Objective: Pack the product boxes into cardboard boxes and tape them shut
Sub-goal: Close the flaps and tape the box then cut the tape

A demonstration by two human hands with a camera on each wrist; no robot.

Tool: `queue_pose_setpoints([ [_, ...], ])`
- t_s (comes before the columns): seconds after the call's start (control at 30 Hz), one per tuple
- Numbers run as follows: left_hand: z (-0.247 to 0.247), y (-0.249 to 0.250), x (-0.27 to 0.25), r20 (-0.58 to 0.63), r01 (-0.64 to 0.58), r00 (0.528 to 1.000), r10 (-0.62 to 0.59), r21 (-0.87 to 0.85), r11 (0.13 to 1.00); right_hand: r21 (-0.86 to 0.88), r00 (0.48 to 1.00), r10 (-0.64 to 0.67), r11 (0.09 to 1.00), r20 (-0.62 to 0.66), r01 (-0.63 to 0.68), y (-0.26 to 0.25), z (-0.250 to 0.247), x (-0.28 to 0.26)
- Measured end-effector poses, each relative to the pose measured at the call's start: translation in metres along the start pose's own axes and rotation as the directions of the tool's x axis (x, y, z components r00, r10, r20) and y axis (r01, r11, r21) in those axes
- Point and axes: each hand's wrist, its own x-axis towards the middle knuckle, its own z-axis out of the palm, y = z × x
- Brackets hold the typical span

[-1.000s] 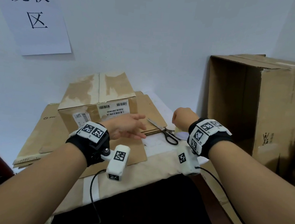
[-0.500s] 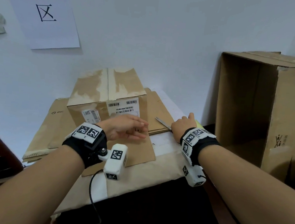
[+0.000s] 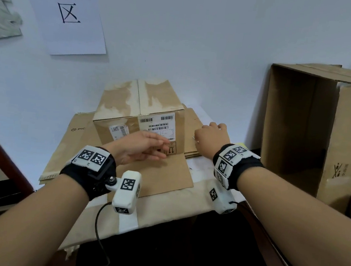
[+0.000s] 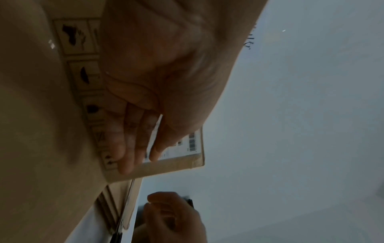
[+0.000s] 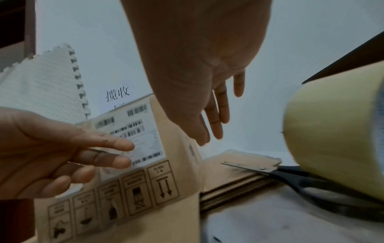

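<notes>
A closed cardboard box with barcode labels stands on flattened cardboard sheets against the wall. My left hand is in front of its labelled face with the fingers straight; in the left wrist view the fingers lie along that face. My right hand hovers just right of the box over a stack of flat cardboard. In the right wrist view its fingers point forward, straight and empty. A roll of yellowish tape and black-handled scissors lie beneath that wrist.
A large empty cardboard box stands on its side at the right, its opening facing left. The table has a pale taped cover, and its front edge is near my wrists. A paper sign hangs on the wall behind.
My right hand has moved forward and left, past the scissors, to the box's right side. The left hand has stayed at the box's front face.
</notes>
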Motion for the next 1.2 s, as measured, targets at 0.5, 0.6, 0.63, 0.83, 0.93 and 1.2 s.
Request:
queue_pose_setpoints([
  [0.5,-0.069,0.019,-0.04,-0.432,-0.356,0.591,0.682,0.618,0.7,0.928,0.93,-0.106,-0.094,0.352,-0.362,-0.056,-0.002,0.014],
  [0.6,-0.071,0.009,-0.038,-0.361,-0.324,0.639,0.68,0.675,0.663,0.89,0.91,-0.114,-0.191,0.398,-0.413,-0.069,-0.002,0.018],
  [0.63,-0.072,0.006,-0.036,-0.341,-0.323,0.649,0.68,0.686,0.652,0.879,0.906,-0.122,-0.219,0.406,-0.424,-0.074,-0.001,0.019],
  [0.83,-0.073,-0.012,-0.021,-0.284,-0.364,0.645,0.709,0.702,0.612,0.831,0.887,-0.181,-0.313,0.424,-0.461,-0.094,0.002,0.02],
  [0.93,-0.075,-0.014,-0.017,-0.274,-0.367,0.634,0.723,0.716,0.593,0.825,0.893,-0.166,-0.341,0.42,-0.451,-0.098,0.0,0.02],
  [1.2,-0.069,0.004,0.0,-0.102,-0.271,0.659,0.745,0.892,0.362,0.85,0.897,-0.14,-0.284,0.42,-0.443,-0.095,0.002,0.018],
])
